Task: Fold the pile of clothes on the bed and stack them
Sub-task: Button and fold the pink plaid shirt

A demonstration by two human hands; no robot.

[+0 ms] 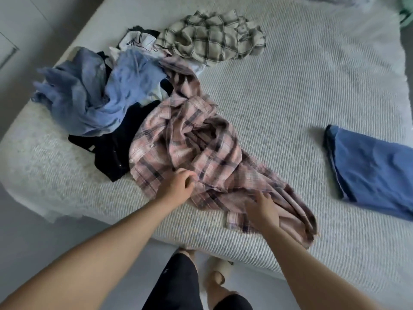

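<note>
My left hand pinched a fold of the pink plaid shirt, fingers curled into the cloth near its lower middle. My right hand lay on the same shirt nearer the bed's edge, fingers fairly straight and pressing the fabric down; that grip was spread, not closed. The shirt sprawled crumpled across the white ribbed bed, its upper end running into the pile. That pile sat to the left: a light blue garment on top of black clothes, with a cream checked shirt behind it. A folded blue piece lay well apart at the right.
</note>
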